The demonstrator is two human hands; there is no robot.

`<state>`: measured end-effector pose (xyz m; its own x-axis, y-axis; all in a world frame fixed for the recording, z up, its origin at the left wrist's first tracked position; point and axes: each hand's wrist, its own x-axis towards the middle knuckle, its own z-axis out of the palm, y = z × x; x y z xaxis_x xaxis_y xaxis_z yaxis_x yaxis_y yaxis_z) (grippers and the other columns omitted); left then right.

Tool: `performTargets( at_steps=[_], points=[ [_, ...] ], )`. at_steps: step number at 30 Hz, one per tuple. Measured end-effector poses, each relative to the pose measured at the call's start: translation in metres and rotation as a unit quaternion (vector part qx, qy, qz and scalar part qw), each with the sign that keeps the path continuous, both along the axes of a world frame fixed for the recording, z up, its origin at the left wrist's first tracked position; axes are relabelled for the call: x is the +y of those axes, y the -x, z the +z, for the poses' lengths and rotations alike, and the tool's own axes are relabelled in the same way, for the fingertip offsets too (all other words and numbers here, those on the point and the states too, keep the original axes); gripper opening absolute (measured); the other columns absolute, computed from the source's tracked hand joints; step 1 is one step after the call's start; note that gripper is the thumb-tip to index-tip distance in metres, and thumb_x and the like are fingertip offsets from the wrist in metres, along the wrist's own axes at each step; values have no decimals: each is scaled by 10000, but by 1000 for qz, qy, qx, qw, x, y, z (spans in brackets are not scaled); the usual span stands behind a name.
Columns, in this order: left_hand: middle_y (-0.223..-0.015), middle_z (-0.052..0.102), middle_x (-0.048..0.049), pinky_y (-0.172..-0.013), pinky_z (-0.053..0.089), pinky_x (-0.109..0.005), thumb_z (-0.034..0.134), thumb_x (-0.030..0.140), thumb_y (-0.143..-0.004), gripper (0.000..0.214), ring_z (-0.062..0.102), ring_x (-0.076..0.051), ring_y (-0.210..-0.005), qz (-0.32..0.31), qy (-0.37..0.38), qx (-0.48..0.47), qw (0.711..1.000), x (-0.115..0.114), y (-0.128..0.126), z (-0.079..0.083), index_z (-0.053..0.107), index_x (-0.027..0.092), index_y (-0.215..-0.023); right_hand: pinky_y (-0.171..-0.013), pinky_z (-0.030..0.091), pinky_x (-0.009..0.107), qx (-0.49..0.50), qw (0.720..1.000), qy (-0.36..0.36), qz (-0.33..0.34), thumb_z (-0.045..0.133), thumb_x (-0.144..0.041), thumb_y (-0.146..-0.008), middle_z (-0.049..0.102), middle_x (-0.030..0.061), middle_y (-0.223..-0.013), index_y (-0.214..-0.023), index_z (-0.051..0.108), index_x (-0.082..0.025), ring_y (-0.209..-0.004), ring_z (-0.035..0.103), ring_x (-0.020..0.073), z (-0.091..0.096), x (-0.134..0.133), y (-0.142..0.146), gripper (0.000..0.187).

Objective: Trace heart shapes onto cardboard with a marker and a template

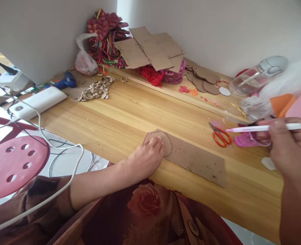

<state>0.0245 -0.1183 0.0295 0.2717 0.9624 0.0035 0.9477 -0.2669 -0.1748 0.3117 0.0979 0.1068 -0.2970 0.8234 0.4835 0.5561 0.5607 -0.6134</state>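
Note:
My left hand [152, 153] presses its bunched fingertips down on a round cardboard disc [168, 144]. Under the disc lies a long cardboard strip [199, 160], near the front edge of the wooden table. Held out to the right, my right hand [290, 146] grips a white pen [257, 128] between thumb and fingers, its pink tip pointing left and clear of the cardboard. Close to that tip are orange-handled scissors [220, 135], blades partly apart, and a pink item [249, 140] partly hidden by my fingers.
Cardboard pieces [150, 51] and red tasselled crafts [104, 30] are piled at the back. Several shells [98, 89] lie left of centre, near a blue glue gun [66, 81]. A white power bank [39, 103] has trailing cables. A water bottle [255, 76] lies back right.

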Motion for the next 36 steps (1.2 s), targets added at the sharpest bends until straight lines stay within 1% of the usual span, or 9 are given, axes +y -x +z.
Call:
performTargets(
  at_steps=[1, 2, 5, 9, 13, 17, 24, 30, 36],
  points=[
    [-1409, 629, -289, -942, 591, -370, 438, 145, -1015, 464, 661, -307, -1215, 4, -7, 10, 1000, 0, -3, -1, 563, -65, -1408, -635, 447, 476, 16, 999, 44, -16, 658, -622, -934, 661, 73, -774, -959, 773, -344, -643, 581, 227, -3, -8, 22, 301],
    [-1401, 630, -304, -935, 585, -375, 435, 171, -1027, 465, 672, -312, -1200, 4, -17, 22, 1000, 0, -6, -3, 570, -75, -1398, -626, 463, 456, 30, 995, 92, 7, 687, -619, -916, 640, 61, -738, -912, 765, -314, -619, 570, 213, -7, -16, 44, 315],
    [-1382, 631, -337, -947, 557, -411, 415, 251, -1066, 483, 698, -328, -1167, -19, -51, 57, 997, 1, -10, -5, 596, -75, -1373, -549, 420, 355, 21, 982, 142, 120, 720, -588, -897, 626, 32, -727, -872, 713, -269, -614, 551, 184, -18, -35, 101, 320],
    [-1338, 671, -315, -957, 534, -441, 394, 310, -1088, 500, 709, -334, -1165, -24, -72, 64, 995, 1, -13, -3, 613, -30, -1381, -497, 367, 277, -14, 957, 152, 246, 685, -481, -949, 567, -13, -693, -874, 652, -240, -563, 460, 129, -23, -56, 156, 255],
    [-1310, 673, -343, -808, 562, -443, 327, 559, -1085, 729, 697, -405, -1183, 1, -48, 50, 998, 3, -17, -1, 608, -43, -1386, -494, 332, 269, -70, 934, 114, 331, 640, -404, -991, 568, -33, -666, -911, 646, -235, -526, 436, 109, -23, -68, 191, 188],
    [-1299, 677, -340, -763, 553, -451, 325, 603, -1072, 767, 698, -416, -1149, 9, -51, 55, 997, 4, -19, 0, 618, -41, -1370, -511, 343, 271, -122, 911, 97, 381, 619, -338, -989, 623, -35, -689, -912, 630, -234, -524, 453, 107, -23, -72, 210, 130],
    [-1243, 714, -292, -757, 542, -418, 411, 591, -1058, 692, 704, -383, -1119, 9, -43, 39, 998, 3, -18, 0, 651, -3, -1319, -645, 438, 297, -149, 888, 106, 422, 604, -284, -976, 704, -25, -739, -870, 600, -238, -636, 599, 143, -26, -78, 222, 116],
    [-1155, 737, -271, -661, 518, -384, 442, 309, -1052, 424, 725, -358, -1011, 13, -80, 30, 996, 2, -20, -7, 684, 11, -1231, -706, 474, 320, -142, 880, 121, 437, 598, -284, -981, 735, -21, -752, -849, 578, -246, -738, 679, 175, -28, -80, 225, 139],
    [-1127, 754, -250, -591, 503, -353, 433, 91, -960, 391, 745, -333, -942, 10, -57, 28, 998, 3, -19, -1, 700, 23, -1237, -721, 466, 315, -160, 873, 97, 451, 585, -262, -985, 731, -23, -761, -867, 578, -241, -751, 680, 170, -29, -82, 228, 120]
  ],
)
